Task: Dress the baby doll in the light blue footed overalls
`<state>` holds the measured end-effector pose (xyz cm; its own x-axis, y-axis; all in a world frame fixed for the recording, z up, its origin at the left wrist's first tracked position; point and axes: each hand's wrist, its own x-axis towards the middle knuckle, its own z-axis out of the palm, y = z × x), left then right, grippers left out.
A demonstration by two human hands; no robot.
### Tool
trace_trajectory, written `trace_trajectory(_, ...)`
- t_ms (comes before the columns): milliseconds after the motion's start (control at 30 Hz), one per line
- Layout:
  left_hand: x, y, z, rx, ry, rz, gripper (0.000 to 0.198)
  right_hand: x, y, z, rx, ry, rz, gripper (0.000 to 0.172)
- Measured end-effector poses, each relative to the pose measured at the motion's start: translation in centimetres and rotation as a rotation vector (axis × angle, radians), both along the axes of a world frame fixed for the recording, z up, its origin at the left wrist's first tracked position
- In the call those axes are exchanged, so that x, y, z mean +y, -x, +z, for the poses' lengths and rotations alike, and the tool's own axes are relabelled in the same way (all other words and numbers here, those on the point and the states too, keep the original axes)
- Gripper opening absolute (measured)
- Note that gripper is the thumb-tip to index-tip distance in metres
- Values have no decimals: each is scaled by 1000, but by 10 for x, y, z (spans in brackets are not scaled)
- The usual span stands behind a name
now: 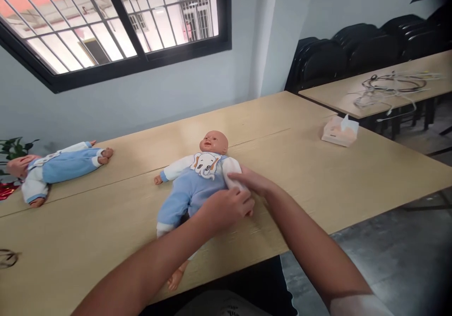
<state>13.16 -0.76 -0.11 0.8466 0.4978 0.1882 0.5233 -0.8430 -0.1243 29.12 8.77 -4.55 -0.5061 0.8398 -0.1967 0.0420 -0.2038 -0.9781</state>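
Observation:
A baby doll (203, 184) lies on its back on the wooden table (296, 184), its head toward the window. It wears a light blue and white outfit with an elephant face on the chest. My left hand (229, 207) is closed on the cuff end of the doll's white sleeve (232, 169), on the right side of the picture. Higher on that same sleeve, my right hand (249, 179) grips the cloth between thumb and fingers. The doll's hand on this side is hidden by my fingers. My left forearm covers part of its legs.
A second doll (70, 165) in similar clothes lies at the table's left end, near a plant (16, 149). A tissue box (340, 131) stands at the right. Cables (391, 87) lie on another table, with stacked black chairs (325, 64) behind. A dark ring-shaped item (7, 258) sits at the left edge.

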Motion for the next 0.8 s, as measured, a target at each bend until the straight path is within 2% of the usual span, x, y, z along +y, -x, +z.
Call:
trace_trajectory(67, -3, 6, 8, -48, 104, -33, 19, 5, -6, 1, -43, 12, -52, 49)
trace_trajectory(167, -10, 41, 26, -226, 231, -26, 26, 19, -20, 3, -179, -53, -65, 41)
trace_trajectory(267, -21, 100, 32, -452, 230, 159, 20, 40, -35, 6, -347, -187, -52, 37)
trace_trajectory(333, -35, 140, 22, -596, 165, 319, 17, 55, -41, 7, -458, -282, -58, 35)
trace_trajectory(400, -52, 170, 5, -645, 156, 449, 15, 69, -44, 8, -570, -376, -58, 36)
trace_trajectory(500, -81, 189, -25, -640, 237, 565, 14, 75, -41, 16, -768, -499, -83, 38)
trace_trajectory(567, -96, 187, -41, -644, 296, 617, 14, 61, -31, 24, -942, -612, -183, 42)
trace_trajectory(667, -109, 171, -55, -677, 361, 693, 16, 4, -2, 35, -1064, -931, -347, 43)
trace_trajectory(700, -112, 165, -57, -684, 376, 723, 18, -21, 11, 36, -1010, -1014, -314, 36)
trace_trajectory(733, -115, 158, -57, -678, 383, 760, 21, -48, 25, 36, -920, -1057, -214, 28)
trace_trajectory(800, -124, 146, -56, -618, 385, 835, 30, -95, 52, 32, -772, -1099, 63, 16)
